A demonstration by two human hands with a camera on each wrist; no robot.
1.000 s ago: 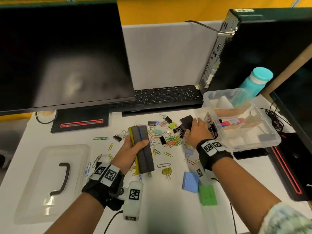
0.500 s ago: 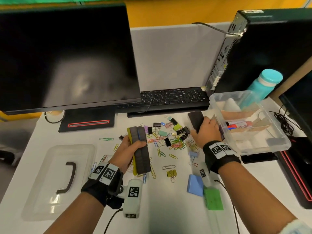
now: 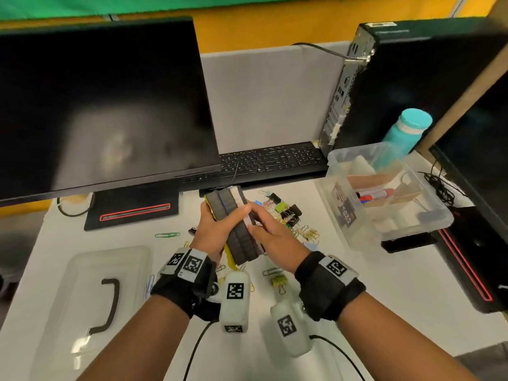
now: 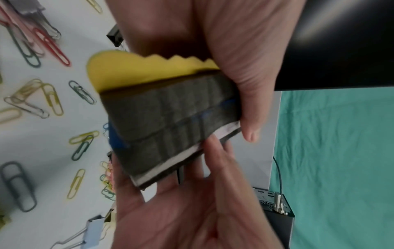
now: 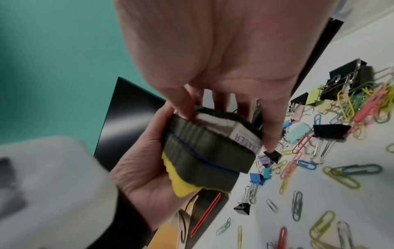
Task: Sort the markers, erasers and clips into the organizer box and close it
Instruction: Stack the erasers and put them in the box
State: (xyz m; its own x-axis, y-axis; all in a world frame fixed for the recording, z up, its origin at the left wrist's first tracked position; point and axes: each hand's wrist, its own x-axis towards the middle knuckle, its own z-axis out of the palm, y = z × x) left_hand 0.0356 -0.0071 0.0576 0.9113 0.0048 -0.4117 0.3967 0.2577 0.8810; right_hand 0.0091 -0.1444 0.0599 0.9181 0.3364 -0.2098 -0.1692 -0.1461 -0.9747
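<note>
My left hand (image 3: pixel 220 229) grips a stack of two grey felt erasers (image 3: pixel 236 229), one yellow-backed and one blue-backed. My right hand (image 3: pixel 264 232) pinches a third eraser (image 5: pixel 245 139) with a white label and holds it against the stack's right side. The left wrist view shows the stack (image 4: pixel 170 118) between my left hand (image 4: pixel 245 84) and right hand (image 4: pixel 192 202). The clear organizer box (image 3: pixel 365 237) stands open at the right with markers (image 3: pixel 376 193) inside. Several paper and binder clips (image 3: pixel 286 213) lie on the table below my hands.
The box's clear lid (image 3: pixel 82 298) with a dark handle lies at the front left. A monitor (image 3: pixel 96 105), a keyboard (image 3: pixel 275 160), a computer tower (image 3: pixel 412 78) and a teal bottle (image 3: pixel 406 133) stand behind. Cables (image 3: pixel 439 185) lie right of the box.
My right hand carried the dark eraser from beside the box leftwards to the stack. My left hand lifted the stack up and toward the middle to meet it.
</note>
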